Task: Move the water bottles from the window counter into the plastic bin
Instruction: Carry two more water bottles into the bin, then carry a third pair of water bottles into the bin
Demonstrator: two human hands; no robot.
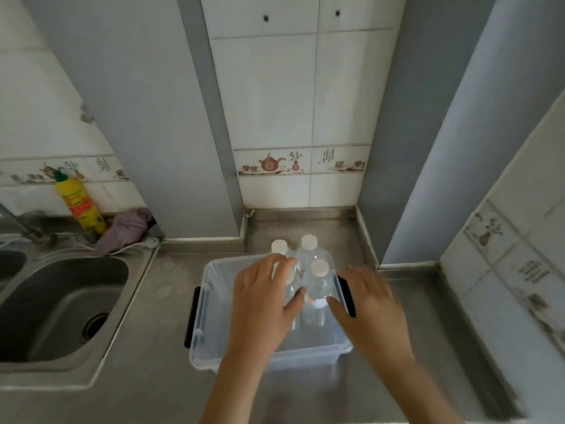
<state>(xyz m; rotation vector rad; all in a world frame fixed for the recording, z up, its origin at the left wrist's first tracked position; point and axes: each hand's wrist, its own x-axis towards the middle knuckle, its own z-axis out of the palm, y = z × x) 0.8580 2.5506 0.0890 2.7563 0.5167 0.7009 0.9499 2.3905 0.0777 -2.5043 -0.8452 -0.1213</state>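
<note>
A clear plastic bin (pixel 205 304) with black side handles sits on the steel counter (pixel 159 390). Three clear water bottles with white caps stand upright, close together, at its far right. My left hand (pixel 263 301) wraps its fingers and thumb around the left bottle (pixel 279 247). The back bottle (pixel 308 249) stands free behind it. My right hand (pixel 370 304) is blurred, fingers spread, over the bin's right handle, thumb just beside the front bottle (pixel 319 280). The back bottles' bases are hidden.
A steel sink (pixel 61 301) is set into the counter at left, with a yellow detergent bottle (pixel 81 206) and a purple cloth (pixel 128 228) behind it. Tiled walls close off the recess behind the bin and the right side.
</note>
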